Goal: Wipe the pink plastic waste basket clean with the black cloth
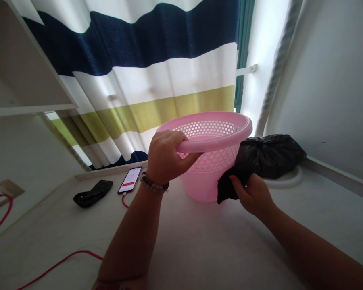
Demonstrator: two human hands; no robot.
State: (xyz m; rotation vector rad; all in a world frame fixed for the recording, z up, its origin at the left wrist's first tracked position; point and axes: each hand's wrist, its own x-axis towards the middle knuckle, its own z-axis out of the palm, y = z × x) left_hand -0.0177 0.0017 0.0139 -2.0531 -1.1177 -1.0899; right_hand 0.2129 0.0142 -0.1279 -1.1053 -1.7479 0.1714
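A pink plastic waste basket (pixel 199 187) with a perforated upper wall stands on the white surface, tilted slightly. My left hand (pixel 166 155) grips its rim on the near left side, thumb below and fingers over the top. Low on the basket's right outer side, my right hand (pixel 254 193) pinches a dark black cloth (pixel 226 187), which lies against or very near the wall. Part of the cloth is hidden behind my fingers. Little of the basket's inside shows past the rim.
Behind my right hand sits a tied black plastic bag (pixel 269 155), beside a white ring (pixel 286 180). At left lie a folded black item (pixel 93 193) and a lit phone (pixel 130 180) on a red cable (pixel 78 252). A striped curtain (pixel 157 68) hangs behind.
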